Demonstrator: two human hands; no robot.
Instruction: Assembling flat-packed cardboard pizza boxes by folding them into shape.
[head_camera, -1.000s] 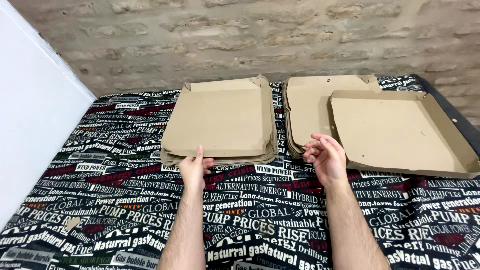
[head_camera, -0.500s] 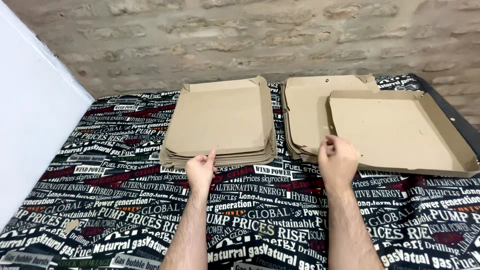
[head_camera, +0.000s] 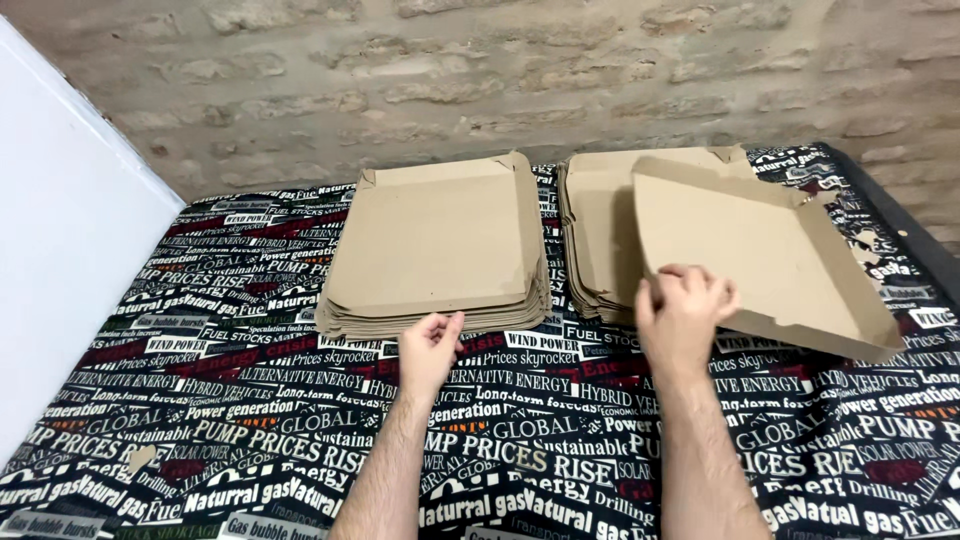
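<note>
Two stacks of flat brown cardboard box blanks lie side by side on a cloth printed with newspaper-style text. My left hand (head_camera: 430, 347) rests open on the cloth, fingertips just short of the front edge of the left stack (head_camera: 435, 245). My right hand (head_camera: 684, 312) grips the near edge of a partly folded cardboard box (head_camera: 760, 250) with raised side flaps. That box lies tilted over the right stack (head_camera: 600, 230) and its near-left edge is lifted off the cloth.
The printed cloth (head_camera: 250, 400) covers the whole surface. A white panel (head_camera: 60, 260) stands along the left side. A rough brick wall (head_camera: 500, 80) runs behind the stacks. The surface's dark edge (head_camera: 900, 220) shows at the right.
My right hand has taken hold of the folded box's near edge and lifted it. The left hand has slid slightly right along the front of the left stack.
</note>
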